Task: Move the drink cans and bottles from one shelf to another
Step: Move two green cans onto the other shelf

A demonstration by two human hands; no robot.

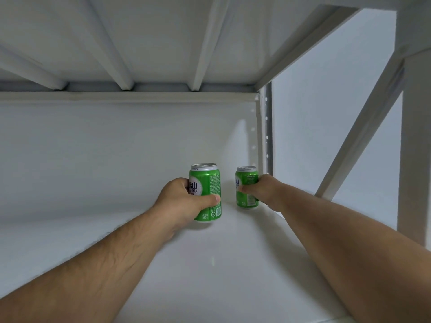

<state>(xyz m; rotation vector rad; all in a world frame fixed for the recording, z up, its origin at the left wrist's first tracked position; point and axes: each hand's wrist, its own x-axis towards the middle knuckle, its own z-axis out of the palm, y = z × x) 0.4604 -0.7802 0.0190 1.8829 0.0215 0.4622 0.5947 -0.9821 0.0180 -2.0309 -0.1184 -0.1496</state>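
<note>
left hand [184,199] gripping near can [206,194], right hand [258,188] gripping far can [246,185]

Two green cans: near can [206,192] wrapped by left-hand fingers, far can [247,186] gripped by right-hand fingers. Two hands, one white shelf [210,264].

light: soft, even, dim corners | shadows: faint | focus: sharp | edges: wide-angle bowing

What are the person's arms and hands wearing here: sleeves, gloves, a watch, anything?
Nothing visible. Both forearms are bare as far as the frame shows, with no sleeves. The left hand and right hand have no gloves, and no watch, band or ring shows.
</note>
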